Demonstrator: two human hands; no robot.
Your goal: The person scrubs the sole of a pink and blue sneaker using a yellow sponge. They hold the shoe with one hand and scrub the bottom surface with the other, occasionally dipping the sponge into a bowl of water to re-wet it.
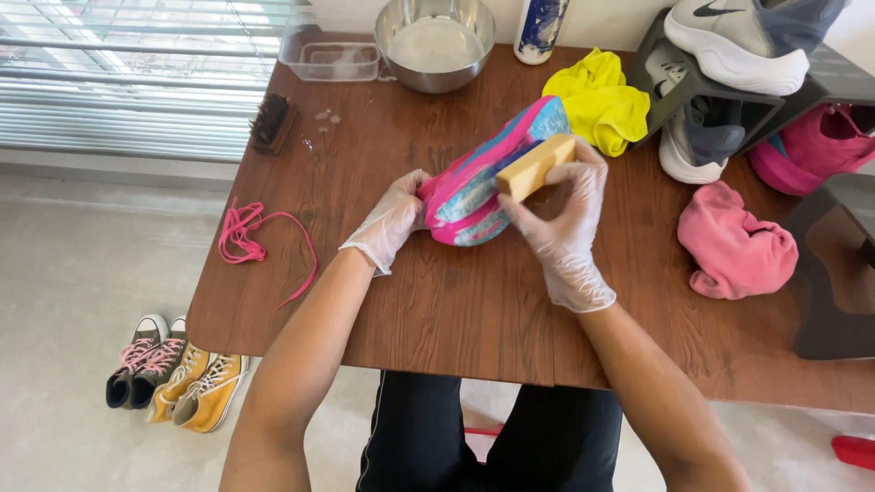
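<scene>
Pink-and-blue shoe [474,187] sits tipped sole-up above the wooden table [437,310], our gloved left hand [394,219] closed around its heel and our right hand [561,219] pinching a tan block [535,166] against the sole, so we judge a hard stroke could twist it loose.

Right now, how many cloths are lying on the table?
2. A yellow cloth lies at the back of the table, beside the shoe rack. A pink cloth lies at the right, near the dark stand. More may be hidden behind the racks.
</scene>
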